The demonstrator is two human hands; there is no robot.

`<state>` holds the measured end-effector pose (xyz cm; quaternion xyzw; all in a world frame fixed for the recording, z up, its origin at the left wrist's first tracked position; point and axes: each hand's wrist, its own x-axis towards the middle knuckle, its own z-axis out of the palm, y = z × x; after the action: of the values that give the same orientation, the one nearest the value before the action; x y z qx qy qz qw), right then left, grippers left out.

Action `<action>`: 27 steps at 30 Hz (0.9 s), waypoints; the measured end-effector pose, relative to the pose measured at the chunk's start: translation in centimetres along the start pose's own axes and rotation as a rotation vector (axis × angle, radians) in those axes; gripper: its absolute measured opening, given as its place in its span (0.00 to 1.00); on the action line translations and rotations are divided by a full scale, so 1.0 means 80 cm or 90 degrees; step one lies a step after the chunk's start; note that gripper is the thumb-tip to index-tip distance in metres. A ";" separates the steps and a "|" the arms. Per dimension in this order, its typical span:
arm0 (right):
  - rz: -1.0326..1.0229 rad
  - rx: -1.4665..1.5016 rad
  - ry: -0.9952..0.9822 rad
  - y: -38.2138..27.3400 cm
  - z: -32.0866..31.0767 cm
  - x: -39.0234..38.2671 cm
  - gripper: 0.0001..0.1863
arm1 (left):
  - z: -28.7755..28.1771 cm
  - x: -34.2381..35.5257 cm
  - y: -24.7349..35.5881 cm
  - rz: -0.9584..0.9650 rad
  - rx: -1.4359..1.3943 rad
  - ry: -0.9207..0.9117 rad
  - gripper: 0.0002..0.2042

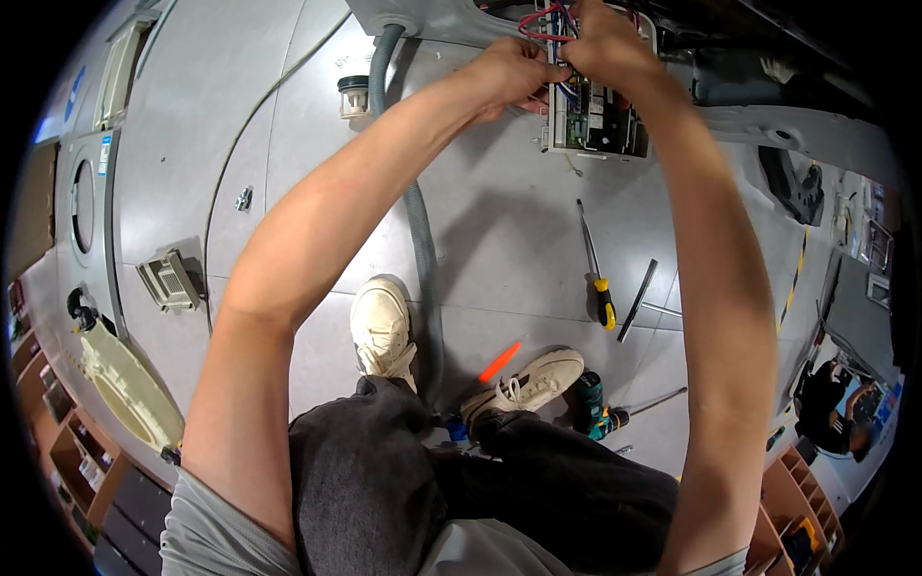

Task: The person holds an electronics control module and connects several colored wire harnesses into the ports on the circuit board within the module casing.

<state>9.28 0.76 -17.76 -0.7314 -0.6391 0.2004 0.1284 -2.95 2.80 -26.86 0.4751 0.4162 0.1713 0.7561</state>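
A control board housing (642, 139) with a green circuit board and a bundle of red, blue and white wires (538, 21) stands at the top centre, beside a grey metal panel (442, 21). My left hand (514, 77) is at the housing's left edge, fingers curled and thumb over the rim, gripping that side. Over the wires, my right hand (615, 46) reaches down into the upper part of the housing. Its fingers are bent together, and their tips are partly hidden, so what they pinch does not show.
A grey corrugated hose (419, 240) runs along the floor past my shoes. Right of it lie a yellow-black screwdriver (603, 302), a dark metal bar (638, 300), an orange pointed tool (500, 361) and a teal power drill (591, 403). A pump filter (353, 96) stands left of the hose.
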 end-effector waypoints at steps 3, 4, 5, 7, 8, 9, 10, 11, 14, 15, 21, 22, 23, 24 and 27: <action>-0.067 -0.133 0.149 0.032 0.031 0.014 0.22 | 0.010 0.000 0.007 0.005 0.012 0.021 0.10; -0.162 -0.006 0.048 0.042 0.020 0.015 0.22 | 0.011 0.000 0.007 0.005 0.014 0.027 0.09; -0.260 0.123 -0.055 0.037 0.000 0.014 0.21 | 0.008 0.001 0.007 0.008 0.019 0.030 0.09; -0.277 0.273 -0.143 0.032 -0.006 0.013 0.19 | 0.006 0.000 0.004 0.009 0.030 0.035 0.09; -0.198 0.289 -0.125 0.024 -0.004 0.010 0.19 | 0.006 -0.002 0.005 0.008 0.038 0.041 0.09; -0.118 0.305 -0.108 0.016 -0.002 0.008 0.18 | 0.007 -0.004 0.006 0.007 0.046 0.048 0.09; -0.146 0.208 -0.087 0.012 -0.011 -0.001 0.20 | 0.008 -0.006 0.007 0.006 0.054 0.056 0.10; -0.106 0.137 -0.046 0.008 -0.009 -0.004 0.21 | 0.009 -0.005 0.007 0.013 0.048 0.051 0.10; -0.035 -0.014 0.031 0.009 0.000 -0.005 0.24 | 0.011 -0.005 0.006 0.021 0.039 0.042 0.10; -0.043 -0.022 0.025 0.015 0.002 -0.003 0.25 | 0.011 -0.006 0.007 0.016 0.041 0.042 0.10; -0.144 -0.060 0.062 0.045 0.022 0.012 0.20 | 0.012 -0.003 0.006 0.010 0.049 0.043 0.09; -0.160 -0.073 0.063 0.049 0.024 0.014 0.19 | 0.013 -0.004 0.006 0.008 0.044 0.040 0.08; -0.112 -0.062 0.083 0.039 0.025 0.010 0.19 | 0.012 -0.004 0.005 0.008 0.048 0.045 0.08; -0.065 -0.050 0.103 0.017 0.023 0.002 0.18 | 0.012 -0.003 0.004 0.008 0.054 0.051 0.08; 0.018 -0.038 0.141 0.007 0.026 -0.001 0.17 | 0.009 -0.001 0.002 0.018 0.065 0.037 0.09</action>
<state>8.83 0.48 -19.82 -0.7616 -0.6161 0.1010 0.1739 -2.39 2.43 -26.57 0.5135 0.4394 0.1740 0.7162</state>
